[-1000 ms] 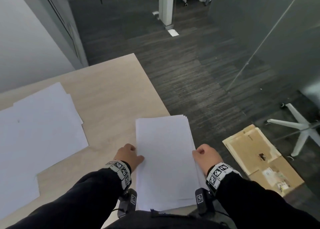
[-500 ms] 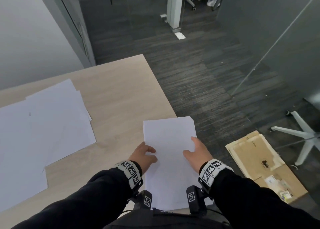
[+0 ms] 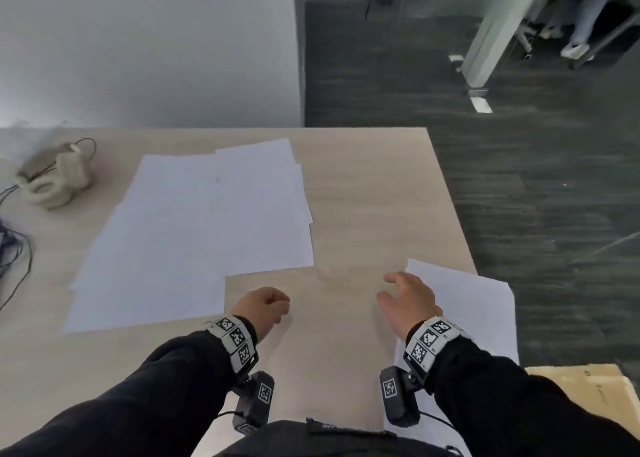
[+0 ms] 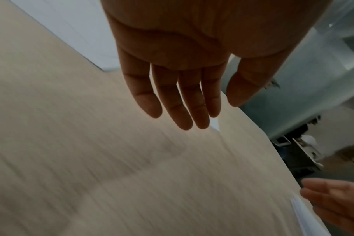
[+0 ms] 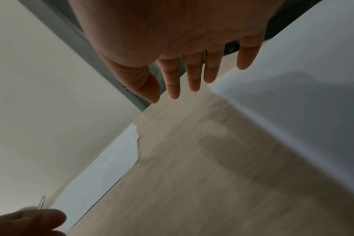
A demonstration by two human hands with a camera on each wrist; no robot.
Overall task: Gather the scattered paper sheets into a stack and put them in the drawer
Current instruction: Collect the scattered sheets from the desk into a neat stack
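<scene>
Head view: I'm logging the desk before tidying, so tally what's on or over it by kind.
Paper groups: 2, the loose spread and the neat stack
Hands: 2, left hand and right hand
Beige corded object: 1
Total: 5

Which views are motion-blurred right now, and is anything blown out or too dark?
Head view: mostly sharp, loose sheets and stack readable, no glare. Left wrist view: table grain streaked by motion, left hand backlit and dark. Right wrist view: same streaking, right hand shadowed; both hands' shadows soft on the wood.
</scene>
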